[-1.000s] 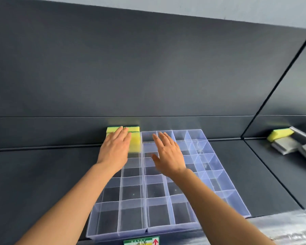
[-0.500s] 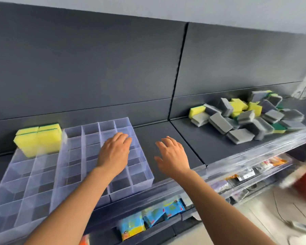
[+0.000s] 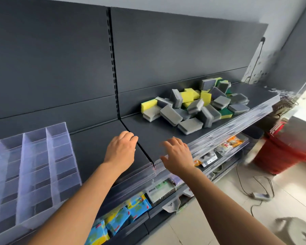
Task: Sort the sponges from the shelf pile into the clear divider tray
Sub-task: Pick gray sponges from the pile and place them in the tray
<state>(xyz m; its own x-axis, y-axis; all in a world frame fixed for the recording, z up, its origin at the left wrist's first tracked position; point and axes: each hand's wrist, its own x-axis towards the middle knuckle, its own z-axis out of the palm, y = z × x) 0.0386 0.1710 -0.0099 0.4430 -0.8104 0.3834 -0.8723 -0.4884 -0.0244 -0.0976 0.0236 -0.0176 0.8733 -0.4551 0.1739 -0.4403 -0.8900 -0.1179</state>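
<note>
A pile of grey, yellow and green sponges lies on the dark shelf at the right. The clear divider tray sits at the left edge of the view, and the compartments I can see hold nothing. My left hand hovers over the shelf between tray and pile, fingers loosely curled, holding nothing. My right hand is beside it near the shelf's front edge, fingers spread, also holding nothing. Both hands are well short of the pile.
A clear plastic strip runs along the shelf front. Below it a lower shelf holds packaged goods. A red bin, a cable with a power strip and a grey stool are on the tiled floor at right.
My view has swung right from the tray to the sponge pile. Both hands left the tray and moved right over the bare shelf. The yellow sponges in the tray's far corner went out of view.
</note>
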